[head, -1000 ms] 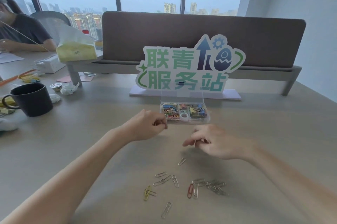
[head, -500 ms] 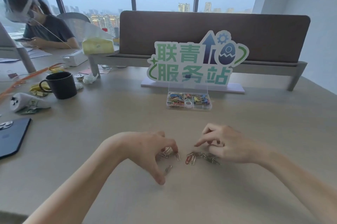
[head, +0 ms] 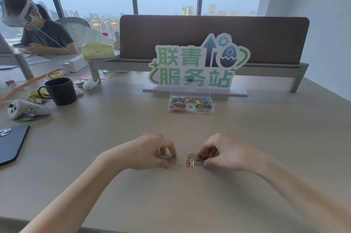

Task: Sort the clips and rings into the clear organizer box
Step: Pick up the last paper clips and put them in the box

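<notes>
Both bare forearms reach in from the near edge and converge toward the middle. The left hand (head: 150, 150) is palm down with fingers curled, fingertips pinching. The right hand (head: 226, 150) mirrors it just to the right, fingers curled and pinching, the two hands apart

Both forearms are bare to the frame's edge, hands ungloved.

The bench (head: 247, 138) is pale greyish tan. At centre frame the clips (head: 191, 160) are silver, with one red. Above them, the clear box (head: 190, 104) holds a multicoloured jumble. The sign (head: 195, 65) has green lettering and a dark blue arrow. Mid-left, the mug (head: 60, 90) is black.
</notes>
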